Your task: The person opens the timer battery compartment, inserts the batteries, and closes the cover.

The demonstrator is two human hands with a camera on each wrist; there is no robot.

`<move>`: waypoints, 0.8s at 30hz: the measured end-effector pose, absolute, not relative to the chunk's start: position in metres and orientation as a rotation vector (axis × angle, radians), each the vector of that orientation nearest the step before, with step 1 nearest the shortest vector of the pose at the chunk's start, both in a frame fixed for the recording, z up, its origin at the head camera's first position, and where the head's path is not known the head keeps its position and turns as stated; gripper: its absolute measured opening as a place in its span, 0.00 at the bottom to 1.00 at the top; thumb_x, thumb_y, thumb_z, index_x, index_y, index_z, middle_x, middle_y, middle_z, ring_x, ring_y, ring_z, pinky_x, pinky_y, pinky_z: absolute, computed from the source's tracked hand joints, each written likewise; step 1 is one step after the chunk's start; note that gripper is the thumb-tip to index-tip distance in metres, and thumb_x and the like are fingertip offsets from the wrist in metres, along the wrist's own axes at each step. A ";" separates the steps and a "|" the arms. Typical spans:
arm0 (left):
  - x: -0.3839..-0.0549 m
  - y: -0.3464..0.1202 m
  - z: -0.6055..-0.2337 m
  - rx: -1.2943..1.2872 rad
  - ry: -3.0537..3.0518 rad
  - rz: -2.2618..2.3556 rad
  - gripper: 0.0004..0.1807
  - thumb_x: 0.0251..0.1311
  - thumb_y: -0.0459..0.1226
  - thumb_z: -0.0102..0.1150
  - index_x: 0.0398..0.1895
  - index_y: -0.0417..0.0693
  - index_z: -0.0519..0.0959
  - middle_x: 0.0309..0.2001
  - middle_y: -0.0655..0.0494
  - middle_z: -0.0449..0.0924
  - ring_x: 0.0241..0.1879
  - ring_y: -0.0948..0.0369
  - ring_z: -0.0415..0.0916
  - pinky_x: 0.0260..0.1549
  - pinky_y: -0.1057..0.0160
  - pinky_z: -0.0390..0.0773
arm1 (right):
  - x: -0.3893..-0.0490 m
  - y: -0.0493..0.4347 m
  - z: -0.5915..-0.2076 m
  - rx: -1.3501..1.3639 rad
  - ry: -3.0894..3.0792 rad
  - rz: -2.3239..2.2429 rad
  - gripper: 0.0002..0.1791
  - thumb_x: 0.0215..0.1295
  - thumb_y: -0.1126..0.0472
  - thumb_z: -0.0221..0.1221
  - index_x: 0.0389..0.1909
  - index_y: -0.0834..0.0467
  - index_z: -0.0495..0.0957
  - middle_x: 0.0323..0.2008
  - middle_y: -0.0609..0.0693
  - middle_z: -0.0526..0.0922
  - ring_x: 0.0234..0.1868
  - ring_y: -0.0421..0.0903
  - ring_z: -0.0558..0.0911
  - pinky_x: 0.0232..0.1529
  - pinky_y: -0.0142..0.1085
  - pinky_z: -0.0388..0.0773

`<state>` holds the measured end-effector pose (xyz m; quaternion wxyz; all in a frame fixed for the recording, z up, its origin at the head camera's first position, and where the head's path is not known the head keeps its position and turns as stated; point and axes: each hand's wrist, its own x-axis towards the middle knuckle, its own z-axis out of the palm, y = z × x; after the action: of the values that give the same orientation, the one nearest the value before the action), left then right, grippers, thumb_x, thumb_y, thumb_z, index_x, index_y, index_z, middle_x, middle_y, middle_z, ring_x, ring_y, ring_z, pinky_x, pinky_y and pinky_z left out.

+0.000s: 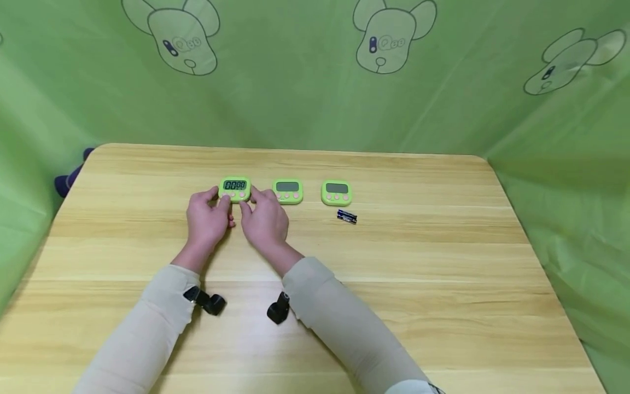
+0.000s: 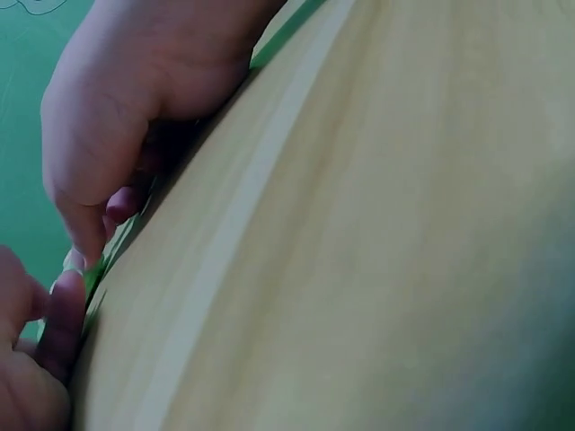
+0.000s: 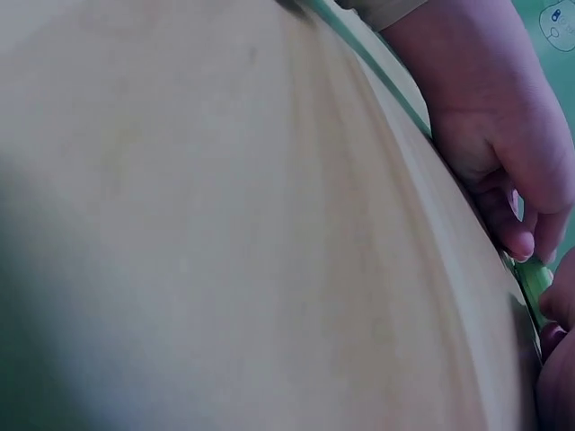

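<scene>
A green digital kitchen timer (image 1: 234,189) with digits on its display lies between the two hands at the left of the row. My left hand (image 1: 204,219) grips its left edge, thumb at the lower front. From the other side, my right hand (image 1: 266,220) holds the right edge and near corner between thumb and forefinger. Only a green sliver of the timer (image 3: 534,284) shows in the right wrist view. A second timer (image 1: 288,189), its screen blank, lies just right of the right hand, which overlaps its left end in the head view.
Further right lies a third green timer (image 1: 337,191), also blank-screened. Dark small batteries (image 1: 346,216) lie side by side in front of it. The wooden table (image 1: 443,262) has rounded far corners, and a green printed curtain (image 1: 295,98) hangs behind and beside it.
</scene>
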<state>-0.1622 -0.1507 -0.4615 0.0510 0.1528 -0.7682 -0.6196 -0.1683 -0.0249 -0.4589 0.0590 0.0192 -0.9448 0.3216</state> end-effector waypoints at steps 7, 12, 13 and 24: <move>-0.145 -0.134 -0.468 0.373 -2.230 -1.556 0.17 0.61 0.28 0.60 0.53 0.31 0.81 0.40 0.46 0.75 0.31 0.62 0.72 0.28 0.71 0.77 | -0.152 -0.011 -0.461 0.196 -2.592 1.269 0.18 0.61 0.57 0.70 0.53 0.52 0.85 0.41 0.46 0.78 0.28 0.35 0.74 0.27 0.29 0.74; -0.132 -0.117 -0.469 0.295 -2.165 -1.513 0.11 0.56 0.26 0.63 0.42 0.32 0.84 0.34 0.48 0.78 0.29 0.61 0.72 0.26 0.74 0.73 | -0.140 0.005 -0.461 0.272 -2.459 1.440 0.15 0.59 0.64 0.71 0.48 0.59 0.85 0.40 0.50 0.81 0.26 0.36 0.75 0.28 0.27 0.76; -0.130 -0.113 -0.469 0.291 -2.161 -1.527 0.11 0.56 0.26 0.64 0.42 0.33 0.84 0.34 0.48 0.78 0.28 0.61 0.73 0.26 0.74 0.73 | -0.138 0.010 -0.461 0.274 -2.437 1.473 0.15 0.59 0.65 0.71 0.47 0.61 0.85 0.40 0.51 0.81 0.26 0.37 0.76 0.28 0.26 0.77; -0.126 -0.072 -0.466 0.157 -2.220 -1.582 0.17 0.57 0.28 0.66 0.50 0.31 0.81 0.45 0.43 0.79 0.27 0.58 0.76 0.25 0.71 0.78 | -0.129 0.073 -0.464 0.177 -2.319 1.571 0.16 0.58 0.70 0.69 0.47 0.66 0.83 0.39 0.58 0.83 0.25 0.44 0.82 0.26 0.31 0.83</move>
<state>-0.1260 -0.0718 -0.4657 0.2040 0.0564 -0.7959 -0.5672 -0.1294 0.0727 -0.4642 0.1668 0.0623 -0.8146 0.5519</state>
